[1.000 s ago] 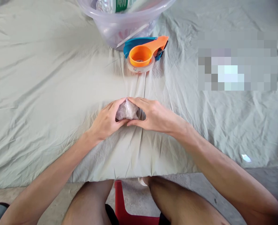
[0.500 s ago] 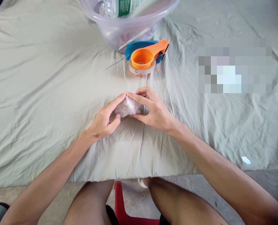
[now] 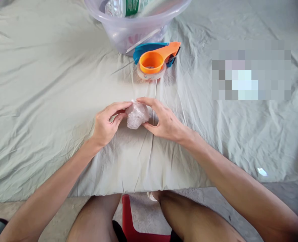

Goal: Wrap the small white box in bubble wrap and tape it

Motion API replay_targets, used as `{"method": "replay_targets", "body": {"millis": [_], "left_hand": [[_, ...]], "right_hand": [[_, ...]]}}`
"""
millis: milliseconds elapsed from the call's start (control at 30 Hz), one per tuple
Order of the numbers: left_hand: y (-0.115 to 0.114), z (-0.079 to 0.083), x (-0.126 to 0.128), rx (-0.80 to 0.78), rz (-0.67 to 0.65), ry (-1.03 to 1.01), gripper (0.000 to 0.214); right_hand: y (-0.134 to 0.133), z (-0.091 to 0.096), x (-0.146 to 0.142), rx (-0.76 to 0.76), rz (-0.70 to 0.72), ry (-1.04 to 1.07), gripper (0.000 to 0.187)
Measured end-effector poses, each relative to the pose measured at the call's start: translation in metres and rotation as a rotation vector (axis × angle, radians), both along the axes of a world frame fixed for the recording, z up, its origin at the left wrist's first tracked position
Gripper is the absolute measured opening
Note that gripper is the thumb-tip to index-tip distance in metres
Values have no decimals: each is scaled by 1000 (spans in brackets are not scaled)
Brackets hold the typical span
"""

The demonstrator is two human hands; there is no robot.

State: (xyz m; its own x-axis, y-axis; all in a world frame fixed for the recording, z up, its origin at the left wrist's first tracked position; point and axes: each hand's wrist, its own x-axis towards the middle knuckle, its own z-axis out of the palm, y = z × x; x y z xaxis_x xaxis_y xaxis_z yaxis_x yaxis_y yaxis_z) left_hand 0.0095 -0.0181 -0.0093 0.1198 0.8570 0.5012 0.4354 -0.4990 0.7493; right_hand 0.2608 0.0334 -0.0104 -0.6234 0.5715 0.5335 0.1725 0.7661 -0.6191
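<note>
A small crumpled bundle of clear bubble wrap (image 3: 138,116) is between my hands, low over the cloth-covered table. My left hand (image 3: 108,122) pinches its left upper edge between thumb and fingers. From the other side my right hand (image 3: 165,119) curves around the bundle, fingertips at its top and thumb at its lower right. Whether anything lies inside the wrap I cannot tell. Beyond the hands sits an orange and blue tape dispenser (image 3: 152,60), and a roll of clear tape (image 3: 152,75) lies under its orange ring.
A translucent purple basin (image 3: 139,25) stands at the back, with a plastic bottle (image 3: 126,7) in it. Wrinkled grey-green cloth (image 3: 50,84) covers the table down to its front edge. A blurred-out patch hides something at right. A red stool (image 3: 127,218) shows between my legs.
My left thumb and fingers have drawn closer together at the bundle's left edge. The bubble wrap has turned a little, and more of its front now shows.
</note>
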Motion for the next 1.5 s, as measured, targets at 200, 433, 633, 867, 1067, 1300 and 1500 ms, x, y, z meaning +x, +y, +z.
{"method": "replay_targets", "body": {"millis": [200,433,633,867,1067,1300,1500], "left_hand": [[2,1,1,126,-2,130,35],[2,-3,0,168,-16,151,17],[1,-1,4,356,-18,197,22],[-2,2,8,308,10,113,22],[-6,2,14,-14,-131,-144,23],[-4,1,9,215,-4,18,17],[-5,0,9,351,63,210,13]], "right_hand": [[-5,3,0,-45,53,-33,81],[-14,0,-6,-171,59,-53,77],[-21,-5,-14,-199,-38,75,61],[-17,-7,-16,-261,91,307,47],[-11,1,-10,-268,64,214,35],[-10,3,-8,-206,67,212,40],[-10,10,-5,-288,22,205,45]]}}
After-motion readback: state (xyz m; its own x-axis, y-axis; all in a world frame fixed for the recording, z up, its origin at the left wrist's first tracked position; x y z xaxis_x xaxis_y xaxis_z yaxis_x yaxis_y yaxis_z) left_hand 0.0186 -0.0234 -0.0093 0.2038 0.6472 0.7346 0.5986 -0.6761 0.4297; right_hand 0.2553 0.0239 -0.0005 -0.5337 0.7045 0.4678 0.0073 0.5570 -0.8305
